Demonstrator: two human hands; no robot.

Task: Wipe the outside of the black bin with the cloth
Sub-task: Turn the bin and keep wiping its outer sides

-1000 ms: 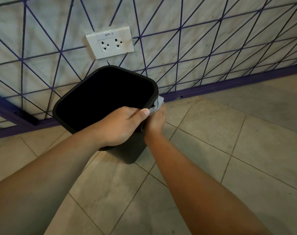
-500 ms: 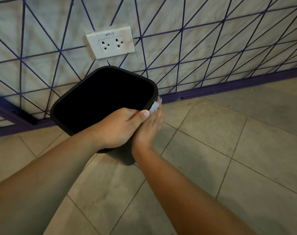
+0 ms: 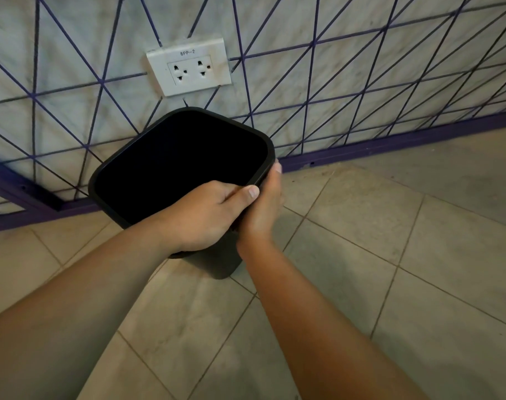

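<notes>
The black bin (image 3: pixel 217 265) stands tilted on the tiled floor against the wall, its dark opening facing me. My left hand (image 3: pixel 207 216) grips the near rim, thumb on top. My right hand (image 3: pixel 264 207) lies flat against the bin's right outer side just under the rim, fingers pointing up toward the corner. The cloth is hidden under that palm; none of it shows now.
A white double wall socket (image 3: pixel 189 66) sits just above the bin. The marbled wall has a purple line pattern and a purple baseboard (image 3: pixel 390 142). Beige floor tiles (image 3: pixel 375 255) stretch to the right and toward me.
My right hand has slid down and toward me along the bin's right side. The grey cloth corner seen at my fingertips earlier is now covered. The bin has tipped slightly left.
</notes>
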